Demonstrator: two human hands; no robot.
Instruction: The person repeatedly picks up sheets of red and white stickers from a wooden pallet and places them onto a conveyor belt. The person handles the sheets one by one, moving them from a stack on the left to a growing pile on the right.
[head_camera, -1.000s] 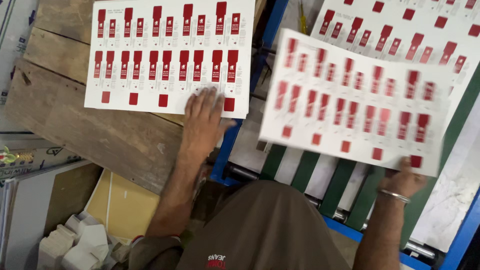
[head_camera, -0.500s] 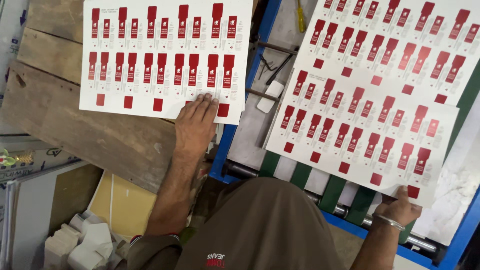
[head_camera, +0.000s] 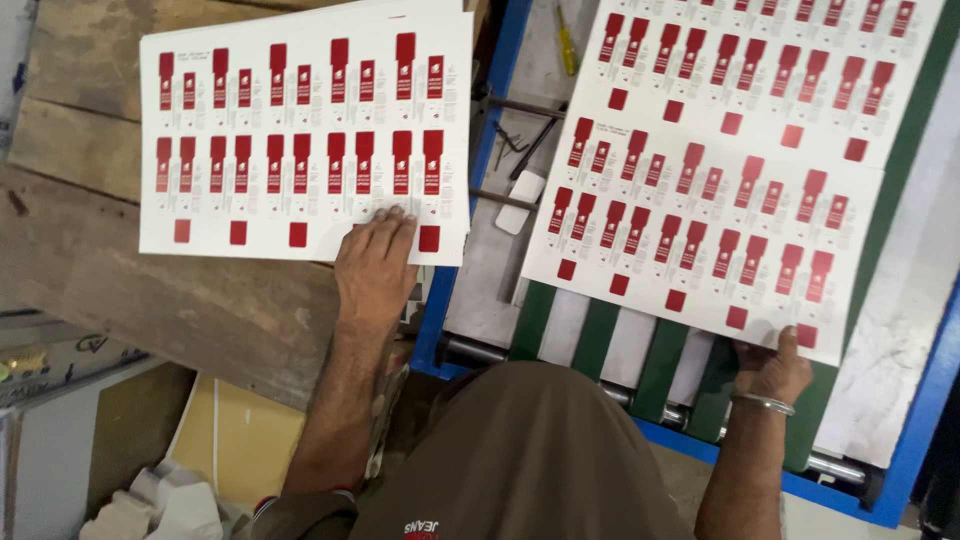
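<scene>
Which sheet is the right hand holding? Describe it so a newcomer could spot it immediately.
Start at the blue-framed machine with green and white belts on the right. The sheet lies tilted over those belts, pinched at its near corner by the right hand. Unlike the sheet under the left hand, it is off the wooden table.

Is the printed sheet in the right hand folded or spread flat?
Spread flat. The printed sheet lies open on the machine's belts, all its red rows showing, with the right hand pinching its near corner.
</scene>
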